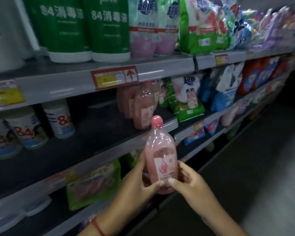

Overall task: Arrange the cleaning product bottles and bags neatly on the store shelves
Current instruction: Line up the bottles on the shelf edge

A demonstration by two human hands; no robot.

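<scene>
both hands: left hand [136,183] and right hand [189,183] hold pink bottle [161,160] | left to do: put it by pink bottles on shelf [141,108]

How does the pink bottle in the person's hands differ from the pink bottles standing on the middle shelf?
The held pink bottle is off the shelf, gripped low by the left hand and right hand; the shelf pink bottles stand untouched in a cluster. The held one's pink cap shows fully; the shelf ones' tops are partly hidden behind the shelf edge. The held one is lit and near; the others sit in shadow. Both share pink liquid and a matching label.
</scene>
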